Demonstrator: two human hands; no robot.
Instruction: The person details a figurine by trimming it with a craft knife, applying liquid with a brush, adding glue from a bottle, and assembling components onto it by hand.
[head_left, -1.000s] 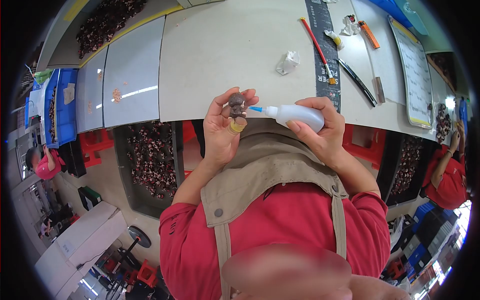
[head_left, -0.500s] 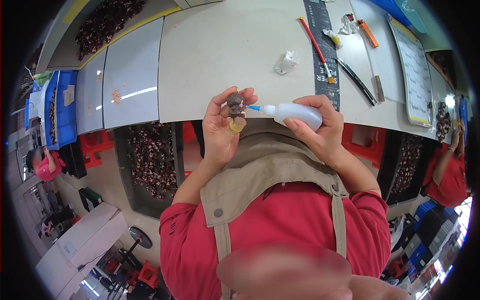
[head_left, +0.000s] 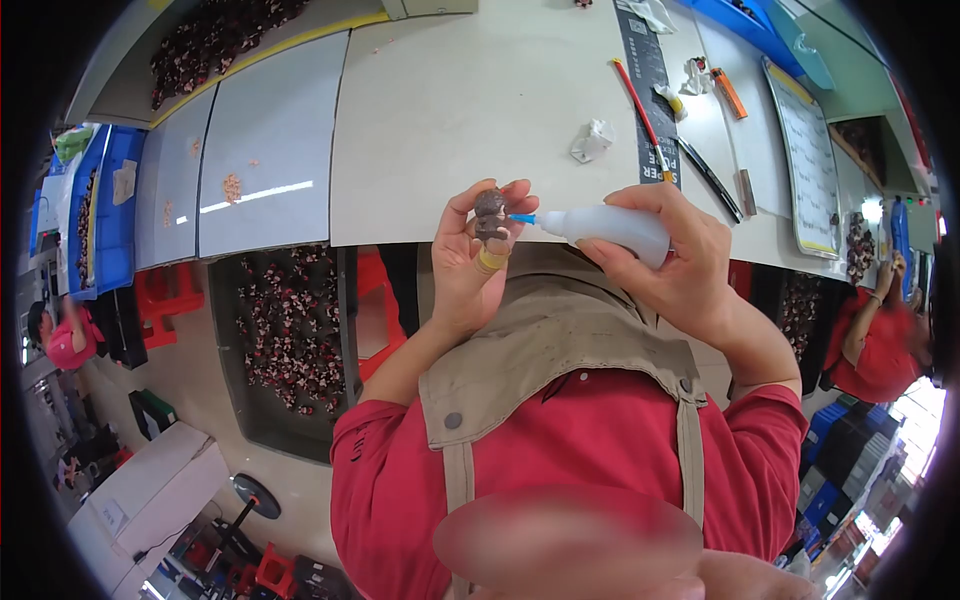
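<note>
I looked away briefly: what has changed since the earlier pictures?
The blue nozzle now sits slightly closer to the figurine; whether it touches is unclear. The camera view has shifted. Nothing was gripped or released: the left hand still holds the figurine, the right hand the bottle. The red brush and crumpled tissue stayed on the table.

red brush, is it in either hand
No, the red brush lies on the table, while the left hand holds a figurine and the right hand a bottle.

A bare stretch of pale tabletop (head_left: 450, 110) offers open passage ahead, its right side obstructed by crumpled tissue (head_left: 592, 141) and a red-handled brush (head_left: 637, 103).
</note>
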